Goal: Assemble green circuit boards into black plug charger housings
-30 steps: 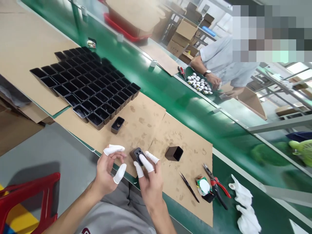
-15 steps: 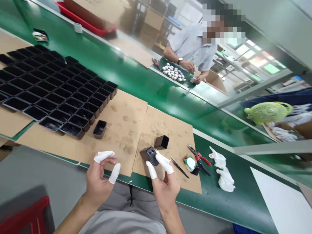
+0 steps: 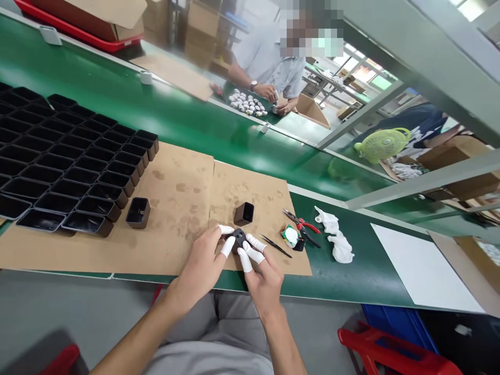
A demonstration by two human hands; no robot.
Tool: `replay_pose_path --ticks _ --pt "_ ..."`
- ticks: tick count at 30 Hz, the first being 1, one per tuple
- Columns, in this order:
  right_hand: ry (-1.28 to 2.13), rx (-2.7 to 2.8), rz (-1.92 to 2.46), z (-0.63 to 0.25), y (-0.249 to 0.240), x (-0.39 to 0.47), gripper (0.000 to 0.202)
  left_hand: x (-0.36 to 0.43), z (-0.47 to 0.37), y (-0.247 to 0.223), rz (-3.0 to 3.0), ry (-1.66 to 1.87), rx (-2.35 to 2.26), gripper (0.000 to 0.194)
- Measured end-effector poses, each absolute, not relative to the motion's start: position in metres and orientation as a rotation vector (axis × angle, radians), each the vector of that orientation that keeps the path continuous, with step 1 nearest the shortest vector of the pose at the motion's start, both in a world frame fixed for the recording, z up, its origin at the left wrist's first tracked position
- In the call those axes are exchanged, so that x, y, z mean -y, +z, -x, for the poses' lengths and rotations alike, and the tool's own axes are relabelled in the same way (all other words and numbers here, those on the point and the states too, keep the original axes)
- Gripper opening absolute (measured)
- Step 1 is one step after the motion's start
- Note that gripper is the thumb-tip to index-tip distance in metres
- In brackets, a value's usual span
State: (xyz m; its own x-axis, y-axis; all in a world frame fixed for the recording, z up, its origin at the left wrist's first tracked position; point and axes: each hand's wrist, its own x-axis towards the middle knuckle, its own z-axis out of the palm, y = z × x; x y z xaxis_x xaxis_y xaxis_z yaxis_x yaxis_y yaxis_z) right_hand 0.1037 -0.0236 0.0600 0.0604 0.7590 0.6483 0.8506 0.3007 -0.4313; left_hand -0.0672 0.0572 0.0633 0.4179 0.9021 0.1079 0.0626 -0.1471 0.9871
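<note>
White finger covers are on the fingertips of both my hands. My left hand pinches the left side of a small black box, while my right hand grips its right side. The box's face with small openings is turned up, and my fingers hide much of the rest. Just behind it, another black box lies tilted on the brown cardboard. One more black box stands open-side up to the left. Black tweezers lie right of my right hand.
Many black boxes stand in rows at the left. Right of the tweezers are a green-and-white part, red-and-black pliers and crumpled white cloths. Across the green bench, a person handles something near small white parts.
My left hand has moved right and closed on the black box, which was in my right hand alone. The camera view has shifted, so the bench items appear further left.
</note>
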Motion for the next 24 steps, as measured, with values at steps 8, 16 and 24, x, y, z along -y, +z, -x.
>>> replay_pose_path --ticks 8,16,24 --pt "-0.059 1.852 1.462 -0.116 0.067 0.024 0.028 -0.074 0.063 0.049 -1.447 0.89 -0.803 0.015" --pt "-0.025 1.91 1.459 -0.117 0.065 0.022 0.041 -0.071 0.059 0.052 -1.368 0.89 -0.819 0.017" --pt "-0.056 1.656 1.459 -0.108 0.088 0.03 0.047 -0.07 0.06 0.044 -1.225 0.955 -0.966 0.038"
